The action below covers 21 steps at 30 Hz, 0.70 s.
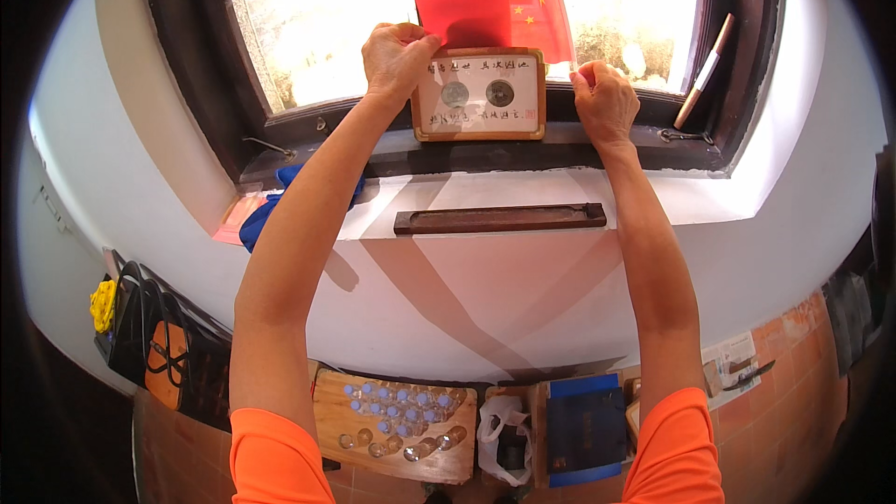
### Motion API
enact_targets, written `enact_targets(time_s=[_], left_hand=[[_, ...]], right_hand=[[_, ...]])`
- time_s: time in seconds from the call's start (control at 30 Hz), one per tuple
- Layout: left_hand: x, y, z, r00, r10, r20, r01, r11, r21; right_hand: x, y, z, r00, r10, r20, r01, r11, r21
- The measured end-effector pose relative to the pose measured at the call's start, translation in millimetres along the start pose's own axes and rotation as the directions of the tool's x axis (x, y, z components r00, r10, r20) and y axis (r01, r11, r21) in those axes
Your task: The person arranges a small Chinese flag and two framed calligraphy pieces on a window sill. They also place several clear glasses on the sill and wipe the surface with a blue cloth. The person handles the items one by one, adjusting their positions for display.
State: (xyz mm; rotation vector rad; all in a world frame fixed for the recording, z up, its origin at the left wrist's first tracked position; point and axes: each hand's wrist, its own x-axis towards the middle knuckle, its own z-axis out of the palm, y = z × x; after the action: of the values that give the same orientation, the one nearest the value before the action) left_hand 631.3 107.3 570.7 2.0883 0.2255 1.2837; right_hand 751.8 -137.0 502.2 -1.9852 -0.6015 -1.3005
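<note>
Head view: left fingers pinch rectangular, perhaps cloth flag; right fingers, its stick.

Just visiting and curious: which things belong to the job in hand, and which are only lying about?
Job: flag, pinched in left hand and right hand; perhaps the frame close by.
Lying about: bottles, white bag, wooden strip.

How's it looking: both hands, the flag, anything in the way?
Left hand pinching red flag at lower left. Right hand closed at its lower right corner. Framed display stands between hands, just below flag.
</note>
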Motion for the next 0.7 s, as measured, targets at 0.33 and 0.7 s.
enact_targets(time_s=[0.33,0.7], left_hand=[[-1,7,5,0.988,0.138,-0.07,-0.112,0.95,0.291],[-10,-4,6,0.987,0.134,-0.089,-0.107,0.96,0.259]], right_hand=[[-2,-6,-6,0.996,-0.027,0.081,0.018,0.994,0.109],[-4,-4,-2,0.995,-0.063,0.073,0.057,0.995,0.083]])
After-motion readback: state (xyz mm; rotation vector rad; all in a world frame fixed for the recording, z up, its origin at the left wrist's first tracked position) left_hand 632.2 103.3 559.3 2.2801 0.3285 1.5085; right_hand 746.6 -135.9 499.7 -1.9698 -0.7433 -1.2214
